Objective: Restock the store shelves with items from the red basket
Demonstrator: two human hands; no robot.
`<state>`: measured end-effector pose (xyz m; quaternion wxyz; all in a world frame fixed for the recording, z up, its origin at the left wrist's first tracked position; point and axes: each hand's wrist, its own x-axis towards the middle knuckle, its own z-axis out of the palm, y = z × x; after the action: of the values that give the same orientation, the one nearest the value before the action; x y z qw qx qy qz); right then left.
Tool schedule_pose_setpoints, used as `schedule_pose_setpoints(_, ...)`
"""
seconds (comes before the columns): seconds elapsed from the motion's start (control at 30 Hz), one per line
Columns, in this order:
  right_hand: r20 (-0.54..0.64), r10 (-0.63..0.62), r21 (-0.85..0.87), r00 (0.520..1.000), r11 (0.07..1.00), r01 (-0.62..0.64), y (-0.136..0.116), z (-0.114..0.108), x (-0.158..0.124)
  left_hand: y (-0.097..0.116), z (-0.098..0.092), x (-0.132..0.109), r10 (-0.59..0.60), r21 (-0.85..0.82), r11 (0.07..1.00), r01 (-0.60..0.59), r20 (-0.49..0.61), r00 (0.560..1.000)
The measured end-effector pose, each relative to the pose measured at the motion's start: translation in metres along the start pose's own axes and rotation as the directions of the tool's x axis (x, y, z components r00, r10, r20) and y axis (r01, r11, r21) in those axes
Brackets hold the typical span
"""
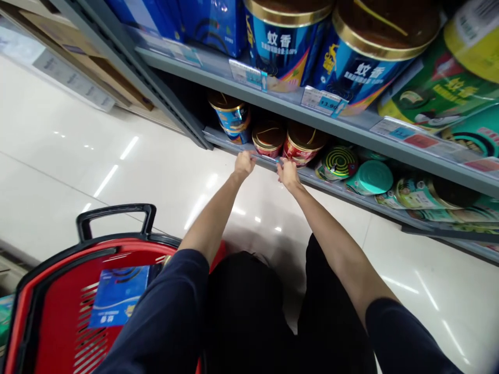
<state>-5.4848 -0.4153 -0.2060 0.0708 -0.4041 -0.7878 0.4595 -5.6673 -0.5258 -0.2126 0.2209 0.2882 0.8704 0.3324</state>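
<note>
Head view, entry one: shelf-edge strip [265, 157], the label rail along the front lip of the lowest shelf, low near the floor. Left hand [244, 165]: fingers curled shut over the strip's top edge. Right hand [289, 174]: just beside it, fingertips pinched closed on the same strip; a small bluish tag seems to sit at the pinch, though it is too small to be sure. Handling note, as a judgement: both grips are best held close together, with even pressure along the rail and knuckles clear of the tins behind. Behind the strip: red tins [268, 139], gold-lidded, upright; blue tin [232, 115] to their left; green coil packs [340, 162] to their right. Above: upper shelf [218, 72] with price tags, carrying large blue tins [284, 41]. Floor [78, 135]: glossy pale tile with lamp reflections. Lower left: red basket [58, 311], black handle raised, holding a blue box [117, 296].
</note>
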Motion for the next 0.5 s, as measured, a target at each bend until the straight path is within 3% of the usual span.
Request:
schedule_pose_setpoints(0.27, -0.113, 0.114, 0.049, 0.987, 0.993, -0.109, 0.01, 0.019, 0.013, -0.022, 0.012, 0.028, 0.085, -0.125, 0.988, -0.089, -0.041, 0.996)
schedule_pose_setpoints(0.4, -0.172, 0.112, 0.14, 0.979, 0.986, -0.088, 0.007, 0.022, 0.009, -0.022, 0.017, 0.03, 0.169, -0.133, 0.977, -0.165, 0.021, 0.985)
schedule_pose_setpoints(0.5, -0.188, 0.101, 0.157, 0.977, 0.985, -0.071, 0.005, 0.025, 0.008, -0.021, 0.026, 0.03, 0.164, -0.171, 0.972, -0.164, -0.017, 0.986)
